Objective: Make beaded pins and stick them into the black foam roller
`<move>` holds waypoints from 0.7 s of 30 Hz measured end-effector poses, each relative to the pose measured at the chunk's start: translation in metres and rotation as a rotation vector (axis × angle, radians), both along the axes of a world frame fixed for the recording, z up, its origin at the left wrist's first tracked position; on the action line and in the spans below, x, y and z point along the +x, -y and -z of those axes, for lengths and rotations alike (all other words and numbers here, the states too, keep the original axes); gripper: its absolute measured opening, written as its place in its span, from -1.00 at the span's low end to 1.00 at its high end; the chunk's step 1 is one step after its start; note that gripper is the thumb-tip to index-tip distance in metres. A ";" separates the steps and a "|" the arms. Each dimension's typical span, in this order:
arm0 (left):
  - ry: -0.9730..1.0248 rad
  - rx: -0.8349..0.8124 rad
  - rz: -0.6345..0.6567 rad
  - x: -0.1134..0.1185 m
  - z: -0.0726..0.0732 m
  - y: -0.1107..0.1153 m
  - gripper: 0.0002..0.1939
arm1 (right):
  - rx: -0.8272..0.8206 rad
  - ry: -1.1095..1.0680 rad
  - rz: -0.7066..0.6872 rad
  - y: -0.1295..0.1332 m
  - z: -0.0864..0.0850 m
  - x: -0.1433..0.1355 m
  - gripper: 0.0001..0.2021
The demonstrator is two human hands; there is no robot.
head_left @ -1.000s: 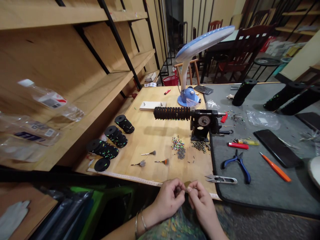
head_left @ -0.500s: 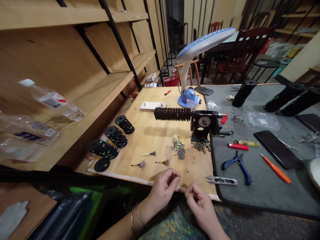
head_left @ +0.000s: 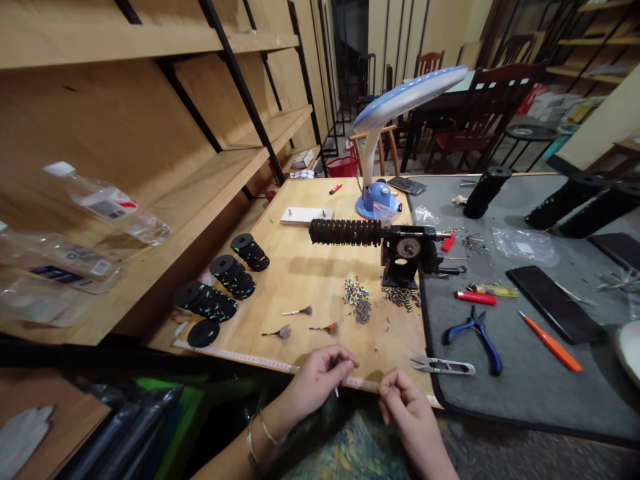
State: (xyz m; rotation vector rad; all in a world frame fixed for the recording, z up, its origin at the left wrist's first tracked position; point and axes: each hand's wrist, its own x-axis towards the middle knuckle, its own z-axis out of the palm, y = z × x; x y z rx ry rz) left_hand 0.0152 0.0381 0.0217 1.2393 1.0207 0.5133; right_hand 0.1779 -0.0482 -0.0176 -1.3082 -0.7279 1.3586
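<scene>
Far left of the hands, a row of black rolls (head_left: 206,301) flecked with bright colours stands beyond the left forearm, with a short black disc (head_left: 203,334) at its near end. A white measuring strip (head_left: 274,363) runs along the table edge, passing behind both hands.

Ahead and slightly left of the left hand (head_left: 323,379) lie three small feathered pieces (head_left: 324,329), well apart from one another. The left hand is curled, its thumb and forefinger leaving a narrow gap. A slim white piece (head_left: 337,392) shows just beneath its fingertips; whether the hand grips it cannot be confirmed.

Beyond the space between the hands are a heap of coloured beads (head_left: 356,291) and, touching it, a heap of grey beads (head_left: 362,313). Farther out stands a black winding machine (head_left: 407,248) carrying a ribbed black roll (head_left: 345,232); small metallic pieces (head_left: 401,298) lie at its foot.

The right hand (head_left: 406,403) is drawn into a narrow pinch, apart from the left. Any content is too small to tell. Metal snips (head_left: 450,366) lie just ahead and right of it; blue-handled pliers (head_left: 475,337) and an orange tool (head_left: 553,343) lie farther right.

Assessment: such small parts call for a light fingertip pinch, wrists steadied on the table edge, and the slim white piece raised into clear sight above the fingers.
</scene>
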 end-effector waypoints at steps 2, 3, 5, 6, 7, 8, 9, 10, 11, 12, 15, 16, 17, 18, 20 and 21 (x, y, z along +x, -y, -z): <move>0.013 -0.030 0.037 0.007 0.002 0.006 -0.61 | 0.016 0.020 -0.012 0.000 -0.001 -0.001 -0.60; 0.025 -0.042 0.046 0.011 0.003 0.007 -0.60 | 0.025 0.039 -0.015 0.000 -0.002 -0.001 -0.61; 0.043 -0.052 0.035 0.017 0.004 0.008 -0.62 | 0.044 0.100 -0.021 0.000 -0.002 0.000 -0.64; 0.044 -0.046 0.021 0.020 0.003 0.007 -0.63 | 0.053 0.135 -0.036 0.000 -0.003 0.000 -0.65; 0.038 -0.031 0.008 0.022 0.003 0.006 -0.65 | 0.061 0.169 -0.058 0.000 -0.003 0.001 -0.67; 0.024 -0.005 -0.001 0.024 0.002 0.005 -0.66 | 0.069 0.199 -0.087 0.000 -0.004 0.003 -0.68; 0.006 0.029 -0.005 0.024 0.001 0.004 -0.68 | 0.077 0.220 -0.123 -0.001 -0.004 0.005 -0.69; -0.015 0.068 -0.007 0.024 -0.001 0.003 -0.71 | 0.083 0.230 -0.153 -0.001 -0.005 0.007 -0.71; -0.038 0.110 -0.010 0.024 -0.003 0.003 -0.73 | 0.087 0.236 -0.170 -0.002 -0.007 0.010 -0.73; -0.066 0.155 -0.016 0.023 -0.005 0.004 -0.76 | 0.091 0.241 -0.166 -0.003 -0.008 0.012 -0.74; -0.161 0.300 -0.011 0.022 -0.011 0.009 -0.79 | 0.108 0.243 -0.105 -0.006 -0.015 0.016 -0.57; -0.185 0.346 0.000 0.021 -0.013 0.012 -0.80 | 0.120 0.230 -0.101 -0.007 -0.018 0.016 -0.53; -0.202 0.390 0.014 0.021 -0.014 0.014 -0.81 | 0.131 0.204 -0.117 -0.009 -0.020 0.014 -0.51; -0.218 0.434 0.031 0.020 -0.016 0.016 -0.81 | 0.136 0.165 -0.142 -0.010 -0.021 0.012 -0.51; -0.254 0.532 0.056 0.019 -0.018 0.019 -0.81 | 0.118 0.090 -0.195 -0.014 -0.023 0.007 -0.55; -0.277 0.583 0.065 0.018 -0.018 0.020 -0.80 | 0.102 0.070 -0.213 -0.015 -0.022 0.005 -0.57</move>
